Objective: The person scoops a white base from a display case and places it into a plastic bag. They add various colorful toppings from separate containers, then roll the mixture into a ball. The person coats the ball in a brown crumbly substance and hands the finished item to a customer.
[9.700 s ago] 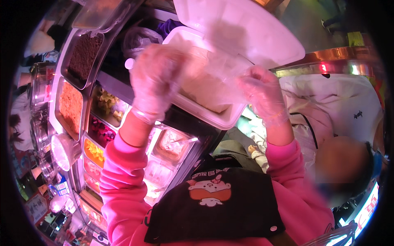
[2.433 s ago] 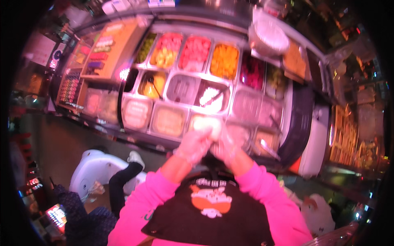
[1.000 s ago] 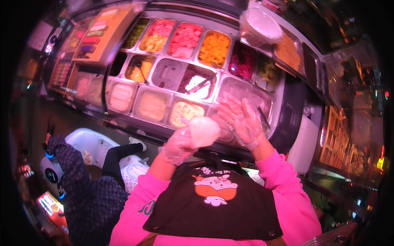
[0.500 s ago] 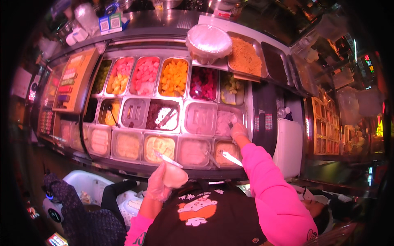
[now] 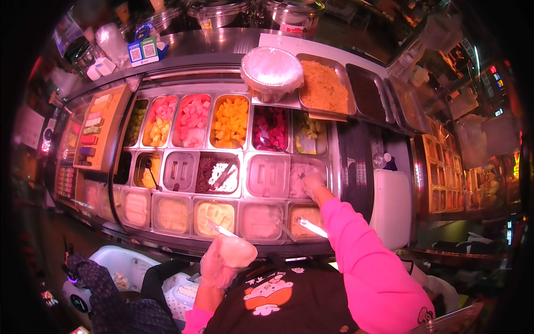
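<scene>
In a clear glove, my left hand (image 5: 214,268) is closed round a pale, soft, rounded piece like a dough wrapper (image 5: 238,253), near the counter's front edge. Just beyond it a light-handled spatula (image 5: 223,230) slants out of a pan of cream (image 5: 214,216). My right hand (image 5: 313,185), gloved too, reaches into a pan of pale pinkish paste (image 5: 299,173) at the right of the middle row. Its fingers are drawn together; what they hold, if anything, cannot be made out. Below that forearm a shiny spatula (image 5: 312,227) rests in a tan-filled pan (image 5: 300,214).
Pans of cut fruit (image 5: 231,123) line the back row. Behind them stand a film-covered bowl (image 5: 271,72) and a tray of orange-brown crumbs (image 5: 324,88). A white lidded box (image 5: 391,209) is at the right. Another person's dark sleeve (image 5: 119,295) shows at the lower left.
The view has shifted, so the pans sit lower in the picture. My right hand has moved a little left within the paste pan. My left hand still holds the pale piece, slightly nearer me.
</scene>
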`<act>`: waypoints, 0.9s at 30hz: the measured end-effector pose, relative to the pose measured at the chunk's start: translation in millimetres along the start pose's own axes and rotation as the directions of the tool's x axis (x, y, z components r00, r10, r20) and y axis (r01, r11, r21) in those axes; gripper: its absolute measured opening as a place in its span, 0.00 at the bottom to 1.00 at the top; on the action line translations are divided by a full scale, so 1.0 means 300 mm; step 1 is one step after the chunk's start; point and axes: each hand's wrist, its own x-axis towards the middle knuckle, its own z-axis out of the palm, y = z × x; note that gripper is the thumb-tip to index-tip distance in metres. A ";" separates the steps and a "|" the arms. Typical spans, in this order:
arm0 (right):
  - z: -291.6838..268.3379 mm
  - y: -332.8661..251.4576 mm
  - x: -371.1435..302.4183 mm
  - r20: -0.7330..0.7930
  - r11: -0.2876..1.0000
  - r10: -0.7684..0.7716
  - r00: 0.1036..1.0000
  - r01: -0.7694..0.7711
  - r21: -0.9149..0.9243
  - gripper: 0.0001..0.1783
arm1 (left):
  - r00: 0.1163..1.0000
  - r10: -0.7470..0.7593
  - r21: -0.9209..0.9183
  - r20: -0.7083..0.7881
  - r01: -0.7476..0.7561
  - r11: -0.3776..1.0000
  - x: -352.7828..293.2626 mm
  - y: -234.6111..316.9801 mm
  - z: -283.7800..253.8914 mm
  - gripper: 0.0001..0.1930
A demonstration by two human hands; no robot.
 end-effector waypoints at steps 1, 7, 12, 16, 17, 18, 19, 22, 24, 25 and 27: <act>0.013 0.023 0.005 -0.014 0.996 0.023 1.000 -0.022 0.082 0.05 | 0.999 0.003 -0.026 0.045 -0.002 1.000 -0.015 0.000 0.009 0.30; 0.079 0.101 0.001 -0.298 0.885 -0.436 0.849 0.464 0.028 0.05 | 0.989 -0.101 -0.085 0.109 0.111 0.990 -0.074 0.007 0.042 0.40; 0.034 0.101 -0.004 -0.104 0.775 -0.630 0.769 0.615 -0.150 0.05 | 0.997 -0.004 -0.102 0.083 0.013 0.995 -0.060 -0.023 0.024 0.38; -0.011 0.119 -0.013 0.112 0.594 -0.709 0.696 0.675 -0.438 0.06 | 0.987 -0.020 -0.075 0.158 0.032 0.997 -0.049 -0.023 -0.002 0.32; -0.005 0.124 -0.015 0.053 0.649 -0.731 0.681 0.716 -0.257 0.05 | 0.988 -0.031 -0.079 0.151 0.043 0.996 -0.046 -0.020 -0.006 0.31; -0.014 0.121 -0.008 0.091 0.758 -0.639 0.764 0.645 -0.097 0.04 | 0.982 -0.064 -0.081 0.176 0.079 0.994 -0.045 -0.019 -0.007 0.30; -0.002 0.123 -0.007 0.025 0.811 -0.570 0.821 0.559 0.173 0.04 | 0.975 -0.096 -0.084 0.199 0.114 0.990 -0.044 -0.017 -0.009 0.29; 0.005 0.112 0.011 0.218 0.806 -0.191 0.957 0.026 0.592 0.04 | 0.987 -0.006 -0.034 0.159 0.012 0.999 -0.042 -0.020 -0.004 0.27; 0.018 0.114 0.018 0.202 0.762 -0.154 0.967 -0.013 0.648 0.06 | 0.989 0.007 -0.045 0.146 -0.001 0.999 -0.045 -0.021 0.000 0.26; 0.023 0.118 0.021 0.188 0.782 -0.205 0.961 0.046 0.621 0.06 | 0.989 0.007 -0.051 0.151 0.001 0.999 -0.046 -0.020 0.002 0.26; 0.039 0.131 0.030 0.133 0.867 -0.218 0.967 0.129 0.482 0.06 | 0.989 0.038 -0.009 0.141 -0.037 0.999 -0.051 -0.013 0.003 0.27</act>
